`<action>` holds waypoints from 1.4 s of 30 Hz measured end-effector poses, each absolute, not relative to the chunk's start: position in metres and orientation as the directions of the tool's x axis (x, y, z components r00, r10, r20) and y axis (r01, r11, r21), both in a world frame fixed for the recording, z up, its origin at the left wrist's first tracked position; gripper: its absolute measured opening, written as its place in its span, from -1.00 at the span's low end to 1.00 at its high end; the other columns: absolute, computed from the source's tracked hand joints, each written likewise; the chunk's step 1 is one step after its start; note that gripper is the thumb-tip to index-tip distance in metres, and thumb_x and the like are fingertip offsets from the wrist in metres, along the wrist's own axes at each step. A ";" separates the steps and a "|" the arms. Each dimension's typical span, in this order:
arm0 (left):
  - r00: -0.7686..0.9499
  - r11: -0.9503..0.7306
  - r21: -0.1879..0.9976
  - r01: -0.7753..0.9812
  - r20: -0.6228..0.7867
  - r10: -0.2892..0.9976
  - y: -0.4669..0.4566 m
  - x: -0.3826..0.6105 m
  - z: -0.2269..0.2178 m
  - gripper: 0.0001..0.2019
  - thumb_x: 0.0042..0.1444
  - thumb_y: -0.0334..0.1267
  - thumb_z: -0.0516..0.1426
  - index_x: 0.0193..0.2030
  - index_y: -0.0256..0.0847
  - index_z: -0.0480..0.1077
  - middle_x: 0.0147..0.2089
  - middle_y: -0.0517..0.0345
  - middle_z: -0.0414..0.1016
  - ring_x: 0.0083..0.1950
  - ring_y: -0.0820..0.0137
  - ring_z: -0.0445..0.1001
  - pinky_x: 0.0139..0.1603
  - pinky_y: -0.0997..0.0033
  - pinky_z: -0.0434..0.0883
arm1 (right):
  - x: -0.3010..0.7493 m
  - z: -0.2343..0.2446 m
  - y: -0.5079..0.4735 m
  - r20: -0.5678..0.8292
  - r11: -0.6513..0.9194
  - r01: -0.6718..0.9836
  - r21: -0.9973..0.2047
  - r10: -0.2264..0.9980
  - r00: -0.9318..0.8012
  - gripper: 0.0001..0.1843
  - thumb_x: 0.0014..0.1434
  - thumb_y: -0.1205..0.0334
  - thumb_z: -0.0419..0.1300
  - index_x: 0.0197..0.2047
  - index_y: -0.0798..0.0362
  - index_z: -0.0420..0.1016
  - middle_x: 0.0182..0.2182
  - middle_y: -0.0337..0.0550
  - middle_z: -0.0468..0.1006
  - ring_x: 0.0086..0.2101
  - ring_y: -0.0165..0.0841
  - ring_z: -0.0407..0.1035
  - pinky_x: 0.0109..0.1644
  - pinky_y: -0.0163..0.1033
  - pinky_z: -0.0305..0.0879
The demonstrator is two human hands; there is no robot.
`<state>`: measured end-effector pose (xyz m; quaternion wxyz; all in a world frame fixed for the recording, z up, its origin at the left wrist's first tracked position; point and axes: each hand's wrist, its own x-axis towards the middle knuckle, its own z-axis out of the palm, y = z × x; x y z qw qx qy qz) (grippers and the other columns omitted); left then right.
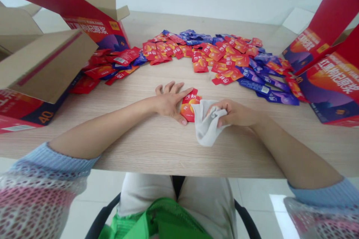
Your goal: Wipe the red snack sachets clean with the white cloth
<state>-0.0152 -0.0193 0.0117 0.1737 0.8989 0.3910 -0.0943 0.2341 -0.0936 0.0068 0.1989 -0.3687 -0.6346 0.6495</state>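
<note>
A red and orange sachet (188, 107) lies flat on the wooden table, in front of my body. My left hand (169, 102) rests at its left edge, fingers spread, with the index finger at the top and the thumb at the bottom corner. In my right hand (237, 112) a white cloth (206, 126) is bunched up. The cloth hangs over the right side of the sachet and hides part of it. Whether the cloth presses on the sachet I cannot tell.
A heap of red sachets (221, 54) and purple sachets (269, 89) arcs across the back. More sachets (112, 65) lie by the open cartons at left (36, 82). Open red cartons (333, 85) stand at right. The table's front edge (168, 171) runs above my lap.
</note>
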 end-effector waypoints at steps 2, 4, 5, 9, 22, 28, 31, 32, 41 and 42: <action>0.677 -0.637 0.233 0.735 -0.314 0.666 -0.019 -0.016 0.012 0.25 -0.32 0.38 0.24 0.45 0.19 -0.35 0.51 0.01 -0.53 0.42 -0.32 -0.53 0.22 -0.45 -0.33 | 0.242 0.000 -0.090 -0.102 -0.099 0.027 -0.995 0.916 -0.389 -0.60 -0.05 -0.09 0.39 -0.24 0.01 0.56 -0.41 -0.24 0.60 -0.47 -0.39 0.44 -0.45 -0.33 0.35; 0.679 -0.640 0.232 0.733 -0.319 0.661 -0.018 -0.016 0.013 0.27 -0.32 0.38 0.24 0.46 0.15 -0.37 0.51 -0.02 -0.55 0.42 -0.32 -0.55 0.22 -0.45 -0.33 | 0.247 -0.004 -0.083 0.025 0.019 -0.079 -0.997 0.996 -0.086 -0.59 0.03 -0.18 0.30 -0.20 -0.05 0.54 -0.34 -0.21 0.62 -0.40 -0.33 0.48 -0.38 -0.27 0.41; 0.683 -0.644 0.234 0.729 -0.322 0.656 -0.018 -0.016 0.013 0.28 -0.32 0.38 0.23 0.46 0.12 -0.38 0.51 -0.02 -0.57 0.42 -0.31 -0.56 0.22 -0.45 -0.34 | 0.248 -0.004 -0.080 0.079 0.081 -0.077 -0.994 0.997 0.023 -0.58 0.07 -0.20 0.25 -0.18 -0.06 0.53 -0.29 -0.18 0.62 -0.35 -0.30 0.49 -0.33 -0.22 0.43; 0.700 -0.658 0.246 0.712 -0.326 0.635 -0.018 -0.016 0.014 0.31 -0.30 0.38 0.21 0.46 0.05 -0.48 0.50 0.07 -0.58 0.43 -0.26 -0.57 0.23 -0.44 -0.36 | 0.242 0.003 -0.074 0.374 0.321 0.246 -0.915 0.903 0.210 -0.61 0.19 -0.13 0.16 -0.11 -0.02 0.51 -0.20 -0.16 0.62 -0.23 -0.25 0.49 -0.16 -0.13 0.42; 0.698 -0.656 0.240 0.715 -0.284 0.657 -0.015 -0.017 0.005 0.25 -0.27 0.38 0.21 0.45 0.15 -0.44 0.50 0.16 -0.53 0.45 -0.19 -0.52 0.24 -0.40 -0.36 | 0.190 -0.015 -0.081 0.337 0.645 0.728 -0.234 0.756 -0.561 -0.38 0.23 -0.02 0.12 0.27 0.13 0.27 0.25 0.01 0.32 0.36 -0.14 -0.17 0.34 0.03 0.06; 0.662 -0.642 0.182 0.745 -0.323 0.676 -0.020 -0.013 0.011 0.25 -0.33 0.38 0.24 0.44 0.24 -0.37 0.50 0.23 -0.57 0.44 -0.23 -0.53 0.24 -0.39 -0.31 | 0.191 -0.009 -0.083 0.288 0.759 0.543 -0.359 0.644 -0.709 -0.61 0.19 0.12 0.21 0.08 -0.01 0.49 0.04 -0.13 0.55 0.19 -0.18 0.26 0.36 0.06 -0.04; 0.649 -0.635 0.168 0.754 -0.342 0.680 -0.020 -0.012 0.014 0.24 -0.33 0.37 0.24 0.44 0.26 -0.36 0.50 0.24 -0.58 0.44 -0.24 -0.54 0.24 -0.38 -0.32 | 0.196 -0.008 -0.083 0.295 0.680 0.505 -0.531 0.707 -0.642 -0.69 0.13 0.12 0.27 -0.05 -0.02 0.59 -0.09 -0.19 0.63 -0.04 -0.19 0.49 0.25 -0.02 0.19; 0.648 -0.636 0.166 0.754 -0.346 0.678 -0.020 -0.012 0.014 0.23 -0.32 0.37 0.24 0.44 0.26 -0.36 0.50 0.25 -0.58 0.44 -0.24 -0.54 0.24 -0.38 -0.32 | 0.197 -0.007 -0.083 0.287 0.642 0.497 -0.584 0.736 -0.614 -0.71 0.10 0.11 0.29 -0.10 -0.02 0.61 -0.15 -0.20 0.65 -0.11 -0.19 0.52 0.17 -0.05 0.28; 0.642 -0.633 0.162 0.757 -0.363 0.675 -0.016 -0.013 0.011 0.24 -0.31 0.35 0.25 0.43 0.29 -0.42 0.50 0.26 -0.63 0.44 -0.22 -0.56 0.25 -0.38 -0.35 | 0.190 -0.006 -0.104 0.380 0.572 0.536 -0.621 0.818 -0.432 -0.76 -0.01 0.10 0.35 -0.28 0.04 0.65 -0.38 -0.18 0.66 -0.41 -0.31 0.52 -0.31 -0.26 0.36; 0.648 -0.636 0.170 0.753 -0.362 0.670 -0.016 -0.013 0.011 0.23 -0.30 0.35 0.25 0.43 0.28 -0.41 0.50 0.24 -0.62 0.44 -0.22 -0.57 0.24 -0.39 -0.35 | 0.190 -0.006 -0.106 0.397 0.563 0.542 -0.624 0.826 -0.401 -0.75 -0.02 0.10 0.36 -0.27 0.04 0.65 -0.39 -0.19 0.66 -0.44 -0.32 0.50 -0.34 -0.27 0.35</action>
